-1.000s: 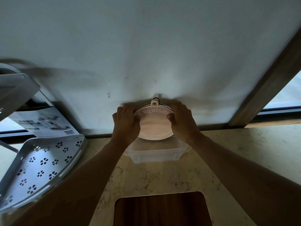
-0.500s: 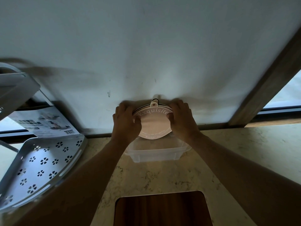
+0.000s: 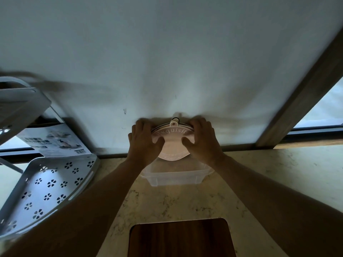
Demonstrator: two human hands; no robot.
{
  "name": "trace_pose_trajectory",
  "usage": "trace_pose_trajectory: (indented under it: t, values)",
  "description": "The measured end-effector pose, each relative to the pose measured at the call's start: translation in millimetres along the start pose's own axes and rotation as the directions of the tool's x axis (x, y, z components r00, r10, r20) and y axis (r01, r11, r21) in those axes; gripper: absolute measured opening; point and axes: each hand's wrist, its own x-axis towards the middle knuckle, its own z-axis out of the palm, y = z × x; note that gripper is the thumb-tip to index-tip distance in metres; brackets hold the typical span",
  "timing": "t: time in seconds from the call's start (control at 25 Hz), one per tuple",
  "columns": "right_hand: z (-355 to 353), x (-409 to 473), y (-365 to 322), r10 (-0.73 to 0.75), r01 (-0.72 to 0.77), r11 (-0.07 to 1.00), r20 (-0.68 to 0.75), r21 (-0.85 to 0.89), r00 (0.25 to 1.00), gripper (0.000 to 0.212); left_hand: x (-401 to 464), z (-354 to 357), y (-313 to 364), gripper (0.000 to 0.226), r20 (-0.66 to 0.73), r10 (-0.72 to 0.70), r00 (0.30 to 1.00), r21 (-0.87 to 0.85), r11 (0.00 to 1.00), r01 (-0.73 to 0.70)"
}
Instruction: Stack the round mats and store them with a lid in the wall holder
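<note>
A pale pink round lid (image 3: 173,145) printed "Exquisite" stands upright against the white wall, its small tab with a hole (image 3: 174,123) at the top. Dark and light mat edges show stacked behind its upper rim. My left hand (image 3: 143,143) grips the stack's left side, thumb pressed on the lid's face. My right hand (image 3: 203,142) grips the right side the same way. The wall holder itself is hidden behind the stack and my hands.
A clear plastic box (image 3: 176,175) sits on the marble counter (image 3: 259,182) right below the stack. A white perforated corner shelf (image 3: 46,184) with a printed leaflet (image 3: 53,141) stands at the left. A dark wooden board (image 3: 181,238) lies near me. A window frame (image 3: 300,93) rises at right.
The stack stays at the wall. Both thumbs have slid inward onto the lid's face, and my fingers have closed further over its sides.
</note>
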Motion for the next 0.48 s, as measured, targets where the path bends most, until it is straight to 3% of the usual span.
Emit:
trace_pose_trajectory:
  t: [0.16, 0.28, 0.48]
  values:
    - [-7, 3, -1, 0.017, -0.014, 0.999, 0.097, -0.032, 0.995, 0.06, -1, -3, 3, 0.061, 0.111, 0.028, 0.993, 0.131, 0.99, -0.043]
    - [-12, 3, -5, 0.013, -0.009, 0.999, 0.126, -0.038, 0.992, 0.063, -6, -11, 5, 0.063, 0.12, 0.042, 0.992, 0.209, 0.976, -0.067]
    - [-35, -5, -28, 0.055, -0.051, 0.998, 0.173, -0.028, 0.983, 0.071, -20, -51, 19, 0.066, 0.144, 0.048, 0.988, 0.143, 0.987, -0.068]
